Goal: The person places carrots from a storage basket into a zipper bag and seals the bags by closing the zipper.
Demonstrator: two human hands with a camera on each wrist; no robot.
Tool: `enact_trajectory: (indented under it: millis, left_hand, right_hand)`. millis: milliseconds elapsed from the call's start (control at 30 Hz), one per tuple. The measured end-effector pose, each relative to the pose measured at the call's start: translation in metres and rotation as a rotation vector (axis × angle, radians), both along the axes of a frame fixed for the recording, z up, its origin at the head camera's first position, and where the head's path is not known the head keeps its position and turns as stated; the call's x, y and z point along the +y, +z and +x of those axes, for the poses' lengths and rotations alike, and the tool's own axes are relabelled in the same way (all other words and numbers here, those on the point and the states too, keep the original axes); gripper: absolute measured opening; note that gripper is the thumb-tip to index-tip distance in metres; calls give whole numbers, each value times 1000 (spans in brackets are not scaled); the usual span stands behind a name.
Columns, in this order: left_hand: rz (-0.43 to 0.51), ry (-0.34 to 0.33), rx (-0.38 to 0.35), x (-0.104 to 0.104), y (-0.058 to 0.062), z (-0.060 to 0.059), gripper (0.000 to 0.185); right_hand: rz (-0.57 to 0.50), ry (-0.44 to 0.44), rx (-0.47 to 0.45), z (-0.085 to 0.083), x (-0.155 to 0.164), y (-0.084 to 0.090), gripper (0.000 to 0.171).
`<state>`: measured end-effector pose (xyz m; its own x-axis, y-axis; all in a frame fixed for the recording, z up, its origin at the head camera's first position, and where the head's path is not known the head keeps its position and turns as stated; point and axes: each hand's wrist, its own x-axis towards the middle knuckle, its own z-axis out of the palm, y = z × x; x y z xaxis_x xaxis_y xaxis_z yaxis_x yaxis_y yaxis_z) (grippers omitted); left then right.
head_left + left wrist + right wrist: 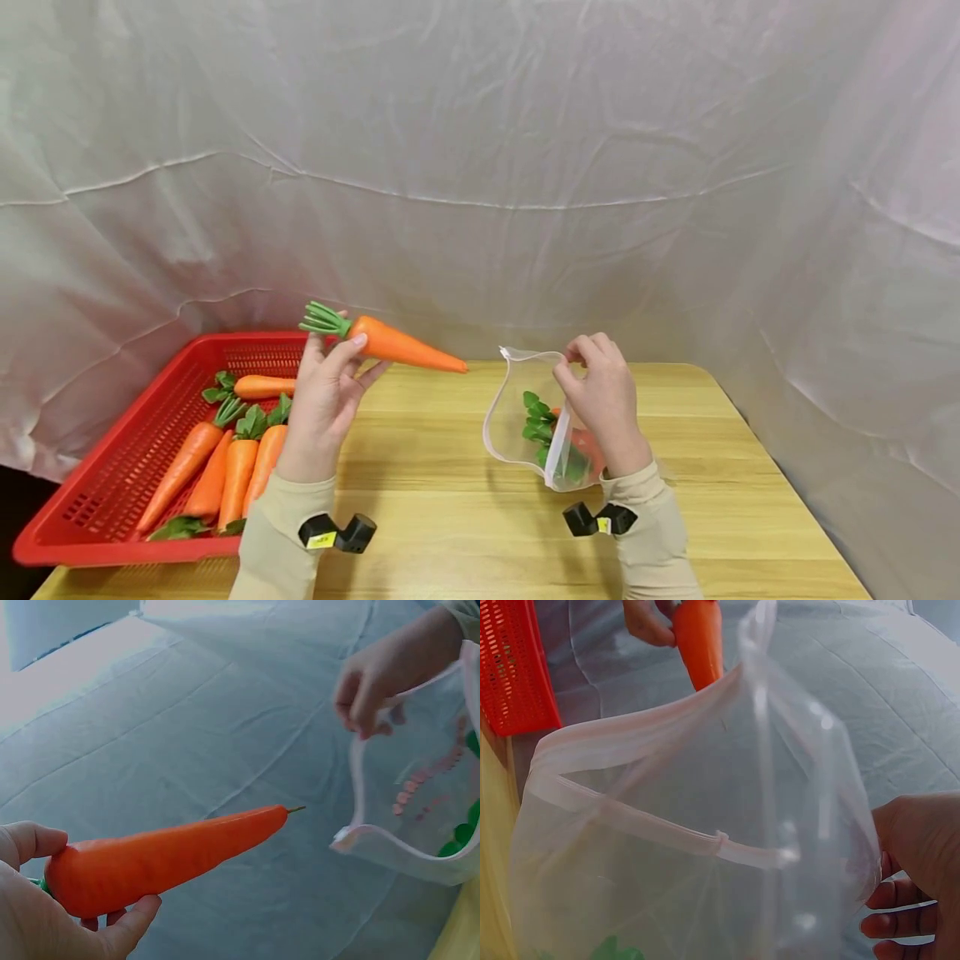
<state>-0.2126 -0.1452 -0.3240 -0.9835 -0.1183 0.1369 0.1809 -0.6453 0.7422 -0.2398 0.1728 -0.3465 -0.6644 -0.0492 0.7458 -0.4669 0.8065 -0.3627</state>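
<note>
My left hand (330, 375) grips an orange toy carrot (401, 345) by its thick end near the green stalk, tip pointing right toward the bag; the left wrist view shows the carrot (165, 855) held between thumb and fingers. My right hand (600, 392) pinches the rim of a clear zip bag (525, 417) and holds its mouth open toward the left, above the wooden table (450, 517). Green leaves and something orange lie inside the bag. In the right wrist view the bag (697, 847) fills the frame, with the carrot (701, 645) beyond its mouth.
A red mesh basket (97, 492) at the table's left holds several more carrots (225, 467) with green leaves. A creased white sheet (525, 167) hangs behind and along the right side. The table's right edge runs close to the sheet.
</note>
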Motion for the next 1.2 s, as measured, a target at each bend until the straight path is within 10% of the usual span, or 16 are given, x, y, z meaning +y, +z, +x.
enact_trajectory:
  millis: [867,1200]
  left_hand:
    - [-464,36,-103,104,-54,-1,42]
    - [-614,23,42,125,-73,3,35]
  right_hand:
    - [5,20,27,1,-2,-2,4]
    - [12,37,60,1,-5,-2,5]
